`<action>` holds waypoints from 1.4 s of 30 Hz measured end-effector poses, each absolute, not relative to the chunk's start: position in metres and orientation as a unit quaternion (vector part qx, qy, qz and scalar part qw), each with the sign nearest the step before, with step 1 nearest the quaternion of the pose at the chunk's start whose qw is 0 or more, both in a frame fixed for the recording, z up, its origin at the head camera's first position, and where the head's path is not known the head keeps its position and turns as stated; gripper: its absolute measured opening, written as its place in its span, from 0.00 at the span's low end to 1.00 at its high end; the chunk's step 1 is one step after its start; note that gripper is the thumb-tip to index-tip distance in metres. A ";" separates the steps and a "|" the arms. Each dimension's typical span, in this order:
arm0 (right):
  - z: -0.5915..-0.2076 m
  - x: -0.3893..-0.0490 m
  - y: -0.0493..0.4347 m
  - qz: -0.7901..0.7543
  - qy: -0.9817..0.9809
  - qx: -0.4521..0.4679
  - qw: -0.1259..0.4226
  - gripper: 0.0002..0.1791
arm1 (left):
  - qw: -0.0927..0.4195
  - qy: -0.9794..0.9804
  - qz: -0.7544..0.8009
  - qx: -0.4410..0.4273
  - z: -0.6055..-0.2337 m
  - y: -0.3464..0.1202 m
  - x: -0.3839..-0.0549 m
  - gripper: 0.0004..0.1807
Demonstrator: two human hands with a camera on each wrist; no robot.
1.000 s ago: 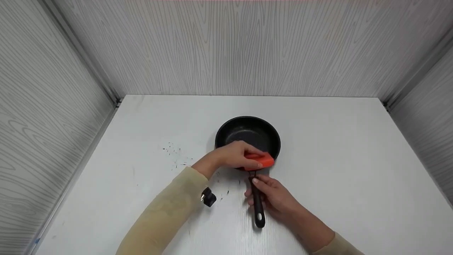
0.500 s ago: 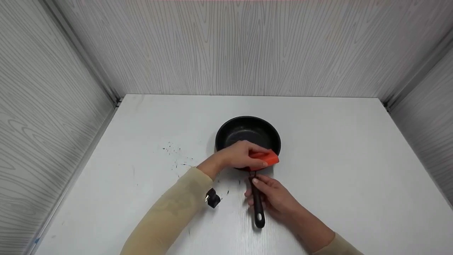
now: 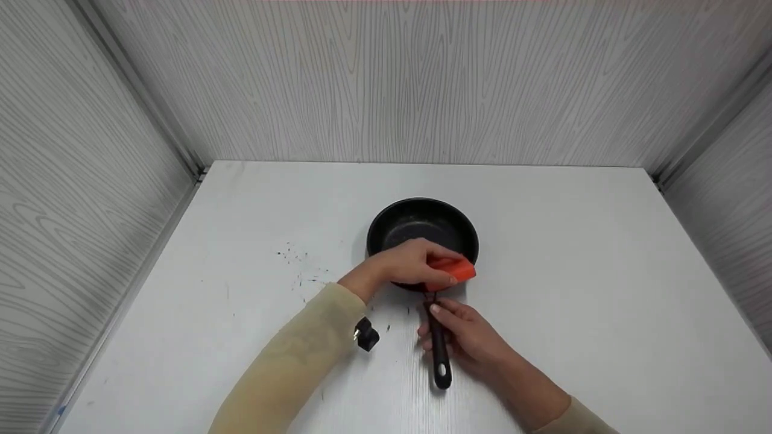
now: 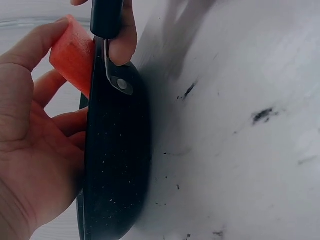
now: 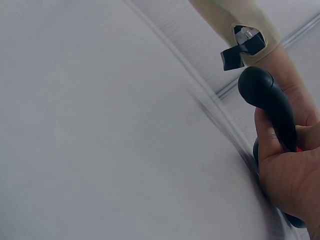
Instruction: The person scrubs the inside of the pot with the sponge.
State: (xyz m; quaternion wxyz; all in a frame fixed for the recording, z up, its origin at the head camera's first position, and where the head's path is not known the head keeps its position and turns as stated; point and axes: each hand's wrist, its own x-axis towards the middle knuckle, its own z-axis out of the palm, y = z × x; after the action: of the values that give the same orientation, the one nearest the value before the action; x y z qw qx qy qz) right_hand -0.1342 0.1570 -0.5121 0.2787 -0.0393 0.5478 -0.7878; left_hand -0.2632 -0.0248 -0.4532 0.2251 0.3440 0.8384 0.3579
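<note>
A black frying pan [image 3: 416, 220] sits on the white table, its handle [image 3: 441, 361] pointing toward the person. My left hand [image 3: 407, 263] reaches over the pan's near rim and pinches a red-orange sponge [image 3: 461, 269] between thumb and fingers. In the left wrist view the sponge [image 4: 75, 55] lies against the inside of the pan wall, beside the handle joint; part of it is hidden behind the rim. My right hand [image 3: 473, 334] grips the handle close to the pan, thumb on top. The right wrist view shows the handle's end [image 5: 257, 85] sticking out past this hand.
Dark specks and smudges [image 3: 301, 259] mark the table [image 3: 573, 271] left of the pan. A small black device [image 3: 367, 335] is fixed at the left sleeve's wrist. Wood-grained panels [image 3: 386, 84] wall the table at the back and both sides.
My left hand has shifted slightly right along the near rim with the sponge, mostly during the first half second. The pan and right hand have stayed in place.
</note>
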 end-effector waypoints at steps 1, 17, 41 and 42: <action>-0.512 -0.134 0.157 -0.788 0.548 -0.039 0.279 0.24 | 0.224 0.837 0.362 0.343 -0.454 -0.024 -0.263 0.31; -0.512 -0.135 0.157 -0.791 0.540 -0.033 0.284 0.24 | 0.177 0.824 0.437 0.314 -0.468 -0.011 -0.262 0.34; -0.513 -0.135 0.153 -0.789 0.548 -0.034 0.275 0.22 | 0.135 0.831 0.457 0.289 -0.477 -0.001 -0.270 0.38; -0.513 -0.135 0.153 -0.790 0.547 -0.034 0.274 0.21 | 0.134 0.831 0.456 0.289 -0.477 0.000 -0.270 0.38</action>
State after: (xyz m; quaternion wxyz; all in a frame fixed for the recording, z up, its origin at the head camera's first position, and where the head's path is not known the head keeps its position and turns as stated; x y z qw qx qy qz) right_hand -0.1354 0.1529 -0.5130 0.2740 -0.0338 0.5473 -0.7901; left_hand -0.2703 -0.0002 -0.4767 0.1338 0.2885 0.8311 0.4561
